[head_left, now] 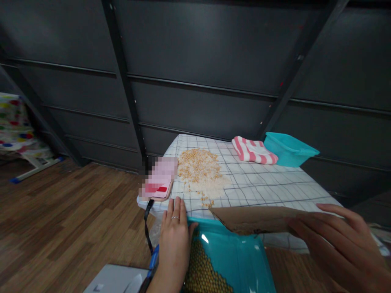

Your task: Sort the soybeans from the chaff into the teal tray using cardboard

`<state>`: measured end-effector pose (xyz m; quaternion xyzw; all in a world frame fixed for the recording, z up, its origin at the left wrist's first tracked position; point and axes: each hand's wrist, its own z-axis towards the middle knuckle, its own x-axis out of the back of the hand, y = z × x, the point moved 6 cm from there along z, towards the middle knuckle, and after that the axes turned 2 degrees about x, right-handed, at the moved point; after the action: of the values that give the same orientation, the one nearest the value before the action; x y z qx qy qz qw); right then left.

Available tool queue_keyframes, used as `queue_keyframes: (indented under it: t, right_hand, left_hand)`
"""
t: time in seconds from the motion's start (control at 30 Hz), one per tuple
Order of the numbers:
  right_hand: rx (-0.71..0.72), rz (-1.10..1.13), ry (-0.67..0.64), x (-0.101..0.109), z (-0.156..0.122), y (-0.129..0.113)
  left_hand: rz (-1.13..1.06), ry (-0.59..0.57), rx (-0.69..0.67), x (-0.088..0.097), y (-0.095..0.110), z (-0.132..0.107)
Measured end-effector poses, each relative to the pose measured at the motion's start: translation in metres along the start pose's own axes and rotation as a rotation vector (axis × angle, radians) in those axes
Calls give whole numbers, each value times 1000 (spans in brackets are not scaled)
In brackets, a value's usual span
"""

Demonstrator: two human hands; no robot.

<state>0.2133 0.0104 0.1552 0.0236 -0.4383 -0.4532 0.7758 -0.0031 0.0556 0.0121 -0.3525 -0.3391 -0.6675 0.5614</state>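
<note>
My left hand [175, 238], with a ring on one finger, grips the left rim of a teal plastic tray [244, 260]. Its thumb lies on the inner side and its fingers reach forward past the rim. Soybeans [207, 268] are heaped in the tray's left part. My right hand [339, 240] pinches a strip of brown cardboard [256, 219] by its right end, held along the far rim near the table's front edge. Beyond it, on the checked cloth, lies a pile of soybeans mixed with white grains [198, 165]; a few soybeans lie near the cardboard's left tip.
A pink phone [160, 177], partly blurred out, lies at the left edge of the checked tablecloth [259, 187]. At the back right are a red-and-white striped towel [255, 150] and a teal basin [288, 150]. Dark panels [198, 49] stand behind the table.
</note>
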Motion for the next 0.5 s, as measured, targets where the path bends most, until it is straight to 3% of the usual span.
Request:
queue_keyframes:
  t: [0.3, 0.5]
  right_hand:
    - [41, 96, 57, 2, -7, -8]
    - [46, 94, -11, 3, -17, -10]
  left_hand:
    - [15, 35, -5, 3, 2, 3]
    - [-36, 39, 10, 3, 1, 5]
